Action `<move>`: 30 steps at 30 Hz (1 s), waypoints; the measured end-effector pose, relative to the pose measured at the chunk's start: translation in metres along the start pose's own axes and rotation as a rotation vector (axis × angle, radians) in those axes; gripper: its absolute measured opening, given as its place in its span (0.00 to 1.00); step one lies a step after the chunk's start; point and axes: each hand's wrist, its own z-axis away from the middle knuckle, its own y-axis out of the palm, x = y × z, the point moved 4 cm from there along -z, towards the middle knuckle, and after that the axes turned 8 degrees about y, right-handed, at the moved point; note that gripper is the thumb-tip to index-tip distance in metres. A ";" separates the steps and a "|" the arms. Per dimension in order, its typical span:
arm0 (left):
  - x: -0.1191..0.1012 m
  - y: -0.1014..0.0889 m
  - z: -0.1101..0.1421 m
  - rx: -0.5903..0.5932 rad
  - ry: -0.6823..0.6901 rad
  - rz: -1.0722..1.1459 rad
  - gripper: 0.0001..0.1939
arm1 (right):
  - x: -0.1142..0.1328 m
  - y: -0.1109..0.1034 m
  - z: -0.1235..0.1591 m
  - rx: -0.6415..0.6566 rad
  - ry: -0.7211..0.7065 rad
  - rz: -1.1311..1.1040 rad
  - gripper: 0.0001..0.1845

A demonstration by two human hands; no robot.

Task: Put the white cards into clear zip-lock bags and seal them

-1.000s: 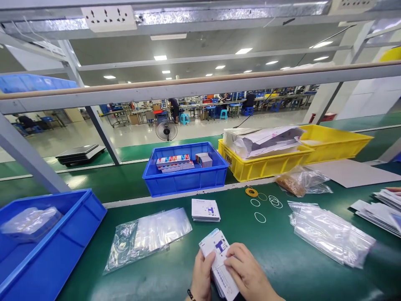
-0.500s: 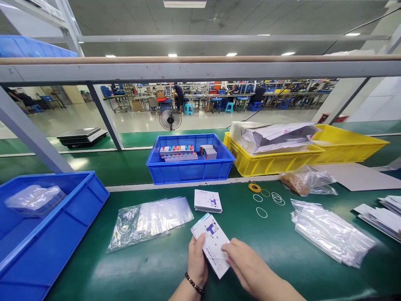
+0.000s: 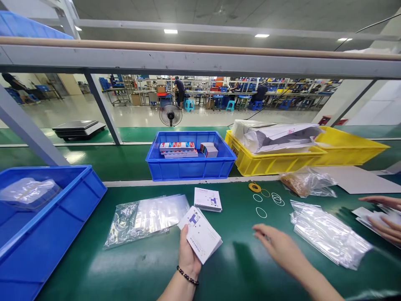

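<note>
In the head view, my left hand [image 3: 188, 255] grips a small stack of white booklets [image 3: 200, 236] printed with a blue figure, thumb on top, tilted above the green table. My right hand [image 3: 275, 244] hovers apart from the booklets, fingers loosely stretched and holding nothing. It is nearest to the white rubber bands [image 3: 261, 212] and a pile of clear plastic bags [image 3: 328, 234]. A second stack of booklets [image 3: 207, 198] lies just beyond my left hand. To its left lie more clear bags [image 3: 150, 217].
Blue bin [image 3: 191, 167] holds small printed boxes; yellow bins [image 3: 275, 165] stand beside it, one with paper. Left is a large blue bin [image 3: 72, 209] with wrapped bags. A tape roll [image 3: 254, 187] lies near the bands. A co-worker's hands [image 3: 387, 217] handle white papers at the right edge.
My right hand has let go of the booklets and moved right. My left hand has shifted slightly left with them. A co-worker's hands have come in at the right edge.
</note>
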 end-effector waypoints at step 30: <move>0.036 -0.007 0.009 0.404 -0.275 -0.556 0.18 | 0.052 0.068 -0.004 0.954 0.285 -0.966 0.25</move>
